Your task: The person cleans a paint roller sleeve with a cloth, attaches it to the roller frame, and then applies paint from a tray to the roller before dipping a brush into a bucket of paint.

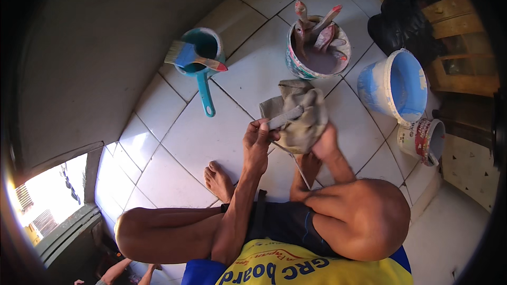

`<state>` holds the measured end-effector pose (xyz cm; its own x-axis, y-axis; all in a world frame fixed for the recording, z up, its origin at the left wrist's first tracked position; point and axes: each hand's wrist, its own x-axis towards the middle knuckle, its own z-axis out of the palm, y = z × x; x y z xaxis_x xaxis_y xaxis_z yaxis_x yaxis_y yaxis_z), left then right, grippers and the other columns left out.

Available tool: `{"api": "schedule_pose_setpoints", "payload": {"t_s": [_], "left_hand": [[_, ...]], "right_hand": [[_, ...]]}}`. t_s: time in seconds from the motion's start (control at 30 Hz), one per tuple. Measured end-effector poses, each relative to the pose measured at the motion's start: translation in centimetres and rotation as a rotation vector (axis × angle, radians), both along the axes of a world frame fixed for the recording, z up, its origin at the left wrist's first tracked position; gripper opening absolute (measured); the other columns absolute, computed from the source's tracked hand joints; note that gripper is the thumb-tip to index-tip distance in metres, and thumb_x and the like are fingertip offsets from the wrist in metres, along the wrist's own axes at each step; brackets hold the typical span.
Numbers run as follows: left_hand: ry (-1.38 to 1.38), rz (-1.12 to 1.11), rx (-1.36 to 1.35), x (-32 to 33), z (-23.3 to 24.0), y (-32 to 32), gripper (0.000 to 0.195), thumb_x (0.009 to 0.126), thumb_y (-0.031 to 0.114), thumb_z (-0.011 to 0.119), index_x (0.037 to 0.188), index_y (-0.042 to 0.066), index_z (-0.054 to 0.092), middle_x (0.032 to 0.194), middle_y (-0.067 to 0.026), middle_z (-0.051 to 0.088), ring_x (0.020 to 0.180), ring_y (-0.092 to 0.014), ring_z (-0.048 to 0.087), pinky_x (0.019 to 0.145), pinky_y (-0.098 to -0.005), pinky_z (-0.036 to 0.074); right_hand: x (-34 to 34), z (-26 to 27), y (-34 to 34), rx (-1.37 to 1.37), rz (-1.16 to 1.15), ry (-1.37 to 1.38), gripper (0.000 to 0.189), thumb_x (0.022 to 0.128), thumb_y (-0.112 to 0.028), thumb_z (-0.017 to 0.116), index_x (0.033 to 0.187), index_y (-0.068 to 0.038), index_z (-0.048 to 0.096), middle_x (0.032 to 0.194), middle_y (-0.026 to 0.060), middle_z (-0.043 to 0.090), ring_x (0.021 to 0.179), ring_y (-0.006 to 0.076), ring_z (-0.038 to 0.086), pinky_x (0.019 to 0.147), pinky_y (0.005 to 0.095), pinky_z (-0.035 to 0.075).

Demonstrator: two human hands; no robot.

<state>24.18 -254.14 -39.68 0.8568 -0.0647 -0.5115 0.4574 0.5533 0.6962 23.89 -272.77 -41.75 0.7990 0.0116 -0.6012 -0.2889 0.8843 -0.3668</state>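
My left hand (257,138) grips what looks like a paint roller frame, with a grey handle (285,117) and a thin bent metal rod (302,172) that runs down towards my shin. A crumpled grey-beige cloth (305,126) lies behind and against the handle. Blurred by motion, my right hand (328,142) holds the cloth at its lower right side; its fingers are partly hidden. Beyond the cloth stands a paint-smeared bucket (295,61) of murky liquid with several stained-handled tools (325,19) in it.
A teal dipper (206,91) with a wide paintbrush (188,56) across its rim sits ahead left. On the right are a tilted blue-and-white bucket (374,87), a small paint pail (410,138) and a black plastic bag (404,27). Another person's limbs (115,272) show at lower left.
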Motion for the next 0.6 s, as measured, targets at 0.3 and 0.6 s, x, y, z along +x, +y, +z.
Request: {"api": "schedule_pose_setpoints", "payload": {"t_s": [0.3, 0.6], "left_hand": [[-0.046, -0.079, 0.147, 0.6, -0.5, -0.5, 0.026, 0.097, 0.012, 0.063, 0.116, -0.003, 0.056, 0.097, -0.0080, 0.066, 0.086, -0.014, 0.062, 0.082, -0.0273, 0.049], [-0.262, -0.492, 0.922, 1.7, 1.7, 2.3, 0.046, 0.092, 0.008, 0.065, 0.136, 0.002, 0.053, 0.124, -0.0163, 0.062, 0.116, -0.025, 0.058, 0.099, -0.0346, 0.044]], "right_hand": [[0.4, 0.7, 3.3, -0.455, 0.371, -0.250, 0.052, 0.096, -0.033, 0.065, 0.134, -0.003, 0.046, 0.118, 0.0044, 0.059, 0.106, 0.0133, 0.058, 0.094, 0.0299, 0.048], [0.5, 1.0, 4.3, -0.435, 0.143, -0.114, 0.044, 0.090, -0.020, 0.073, 0.126, -0.001, 0.054, 0.114, 0.0052, 0.062, 0.102, 0.0128, 0.060, 0.091, 0.0287, 0.049]]}}
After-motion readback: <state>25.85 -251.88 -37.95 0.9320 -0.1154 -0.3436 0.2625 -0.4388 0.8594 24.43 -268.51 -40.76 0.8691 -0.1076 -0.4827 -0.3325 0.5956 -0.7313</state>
